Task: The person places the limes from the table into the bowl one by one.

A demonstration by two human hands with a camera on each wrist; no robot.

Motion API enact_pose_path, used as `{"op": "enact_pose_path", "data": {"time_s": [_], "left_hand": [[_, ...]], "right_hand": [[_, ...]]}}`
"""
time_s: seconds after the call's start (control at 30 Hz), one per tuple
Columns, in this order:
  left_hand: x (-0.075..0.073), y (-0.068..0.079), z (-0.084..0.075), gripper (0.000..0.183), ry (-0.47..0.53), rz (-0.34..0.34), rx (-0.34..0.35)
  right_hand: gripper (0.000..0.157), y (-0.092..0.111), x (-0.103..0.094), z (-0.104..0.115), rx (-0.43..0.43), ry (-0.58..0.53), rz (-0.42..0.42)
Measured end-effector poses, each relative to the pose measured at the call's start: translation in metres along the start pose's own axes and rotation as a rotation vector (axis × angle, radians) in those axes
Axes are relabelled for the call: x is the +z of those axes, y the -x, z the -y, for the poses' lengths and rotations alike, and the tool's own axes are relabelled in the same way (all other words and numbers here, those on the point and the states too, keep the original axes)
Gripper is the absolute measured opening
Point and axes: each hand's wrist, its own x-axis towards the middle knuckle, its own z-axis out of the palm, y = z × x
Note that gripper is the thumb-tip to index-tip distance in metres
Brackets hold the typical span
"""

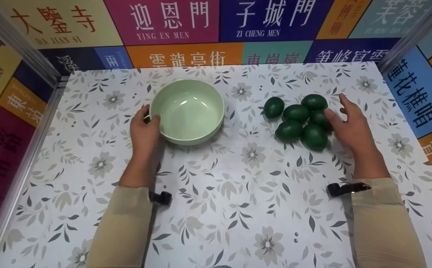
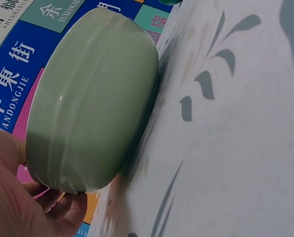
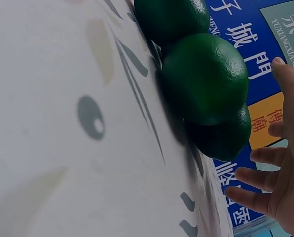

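Note:
A light green bowl (image 1: 186, 111) stands upright on the table, left of the middle, with a bare inside. My left hand (image 1: 144, 130) holds its left side, thumb at the rim and fingers curled against the outer wall; the left wrist view shows the fingers (image 2: 73, 212) along the bowl's side. To the right lie several dark green limes (image 1: 296, 113) in a close cluster. My right hand (image 1: 353, 128) is just right of them, fingers spread and holding nothing. In the right wrist view its fingers (image 3: 258, 180) are apart beside a glossy lime (image 3: 206, 79).
A white cloth with grey flowers and leaves covers the table (image 1: 216, 208). Colourful panels with Chinese characters (image 1: 171, 18) stand along the back and both sides. Black wrist cameras (image 1: 160, 197) sit at both cuffs. A stretch of cloth separates bowl and limes.

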Motion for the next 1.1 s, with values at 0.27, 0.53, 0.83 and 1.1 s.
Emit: {"op": "enact_pose_path", "data": {"time_s": [0.27, 0.53, 0.83, 1.1], "left_hand": [[0.001, 0.001, 0.002, 0.049, 0.052, -0.017, 0.005], [-0.004, -0.003, 0.002, 0.052, -0.051, 0.001, 0.01], [-0.002, 0.001, -0.002, 0.05, -0.037, -0.021, -0.009], [-0.003, 0.001, -0.004, 0.052, -0.051, -0.021, -0.017]], "right_hand": [[0.09, -0.003, 0.004, 0.002, 0.058, -0.011, 0.0], [0.097, -0.002, 0.008, 0.005, 0.116, 0.0, 0.053], [0.098, -0.001, 0.01, 0.006, 0.119, 0.011, 0.063], [0.095, -0.002, 0.012, 0.003, 0.11, 0.012, 0.052]]}}
